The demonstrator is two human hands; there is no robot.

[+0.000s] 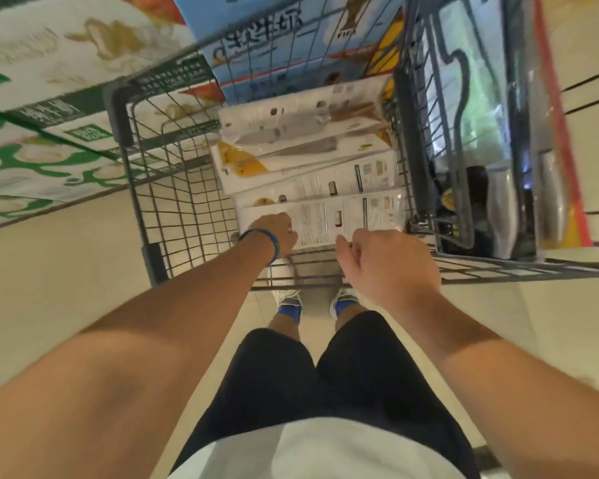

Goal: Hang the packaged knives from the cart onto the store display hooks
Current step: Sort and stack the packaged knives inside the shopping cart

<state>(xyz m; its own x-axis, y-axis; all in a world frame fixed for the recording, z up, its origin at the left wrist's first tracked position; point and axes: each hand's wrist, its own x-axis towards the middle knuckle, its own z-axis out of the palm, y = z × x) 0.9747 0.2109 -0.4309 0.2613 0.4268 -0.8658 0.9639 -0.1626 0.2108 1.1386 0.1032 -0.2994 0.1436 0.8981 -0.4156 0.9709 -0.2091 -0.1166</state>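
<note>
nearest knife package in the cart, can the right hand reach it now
Probably yes: the right hand hovers beside the nearest knife package, nothing between them; the left hand sits at its left end.

Counts at one cart [173, 188]
There were about five overlapping packs [325, 219], one blue box [291, 39], one left hand [274, 233], one right hand [388, 264] and two shoes [289, 299].

White cardboard knife packages [308, 157], printed with grey blades, a brown handle and yellow corners, fill a dark grey wire shopping cart [116, 108] at centre frame. Above it is a blue printed carton [201, 12] with orange and yellow accents. Green-and-white patterned cartons [42, 133] line the upper left. A blue wristband [274, 240] circles the left wrist, with black shorts [325, 375] below.
</note>
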